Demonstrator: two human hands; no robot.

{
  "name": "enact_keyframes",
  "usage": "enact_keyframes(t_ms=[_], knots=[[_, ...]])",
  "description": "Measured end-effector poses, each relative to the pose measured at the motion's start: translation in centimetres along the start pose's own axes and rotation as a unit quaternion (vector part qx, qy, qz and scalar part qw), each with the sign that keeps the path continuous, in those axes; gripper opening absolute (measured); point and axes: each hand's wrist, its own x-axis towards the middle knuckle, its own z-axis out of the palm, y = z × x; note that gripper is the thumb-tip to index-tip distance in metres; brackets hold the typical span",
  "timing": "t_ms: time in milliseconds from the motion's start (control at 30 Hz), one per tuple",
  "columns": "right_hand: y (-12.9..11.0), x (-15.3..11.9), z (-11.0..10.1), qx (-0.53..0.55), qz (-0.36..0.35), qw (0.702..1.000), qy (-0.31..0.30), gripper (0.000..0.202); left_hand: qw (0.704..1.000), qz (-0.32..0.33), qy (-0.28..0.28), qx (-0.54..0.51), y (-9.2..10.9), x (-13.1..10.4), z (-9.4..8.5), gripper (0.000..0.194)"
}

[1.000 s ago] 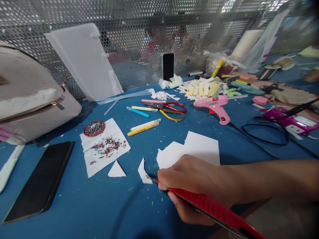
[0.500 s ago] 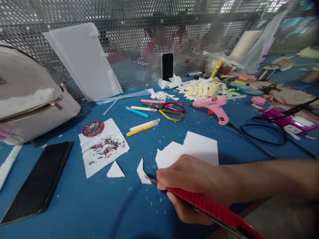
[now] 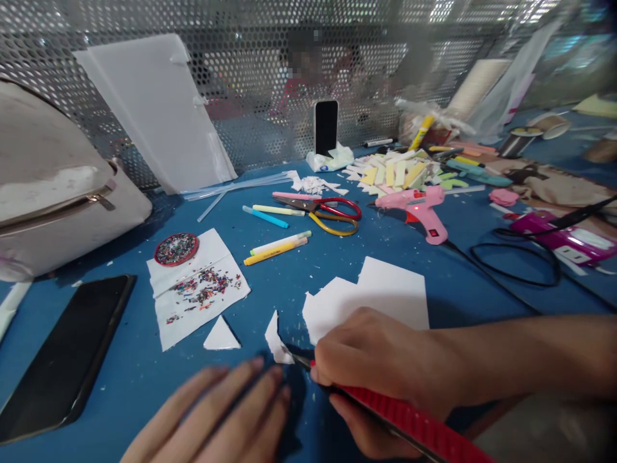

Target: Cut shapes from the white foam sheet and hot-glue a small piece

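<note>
My right hand [image 3: 380,373] is closed around a red utility knife [image 3: 409,421]. The knife's dark blade points left, its tip at a small curved scrap of white foam board [image 3: 276,339]. Under and behind that hand lies a larger white board piece [image 3: 390,289] with a jagged left edge. At the bottom, my left hand [image 3: 222,411] is slightly blurred, fingers stretched out and holding nothing, just below the scrap. A small white triangle [image 3: 222,335] lies on the blue table beyond its fingertips.
A paper with glitter bits [image 3: 202,286] and a dark phone [image 3: 67,354] lie left. Markers [image 3: 274,251], scissors [image 3: 328,209] and a pink glue gun [image 3: 419,209] with a black cable [image 3: 506,289] are farther back. A backpack [image 3: 62,193] stands at the left edge.
My left hand has come into view from the bottom, fingers spread. My right hand, still on the knife, has shifted slightly right and down in the picture.
</note>
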Motion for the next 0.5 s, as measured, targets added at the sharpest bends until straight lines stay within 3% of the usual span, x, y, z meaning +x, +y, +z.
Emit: enact_keyframes(t_ms=[100, 233, 333, 500], knots=[[0.3, -0.3, 0.3, -0.015, -0.033, 0.999, -0.004, 0.007, 0.999, 0.036, 0.004, -0.007, -1.1, 1.8, 0.5, 0.043], [1.2, -0.8, 0.7, -0.008, -0.079, 0.996, 0.046, 0.01, 0.999, 0.045, -0.011, -0.013, -1.4, 2.3, 1.0, 0.043], [1.7, -1.1, 0.5, 0.04, -0.098, 0.994, 0.004, 0.007, 0.999, 0.021, 0.01, -0.025, -1.1, 1.8, 1.3, 0.039], [1.2, -1.5, 0.3, 0.055, -0.057, 0.997, 0.001, 0.018, 0.999, -0.001, 0.026, -0.037, -0.8, 1.7, 1.9, 0.038]])
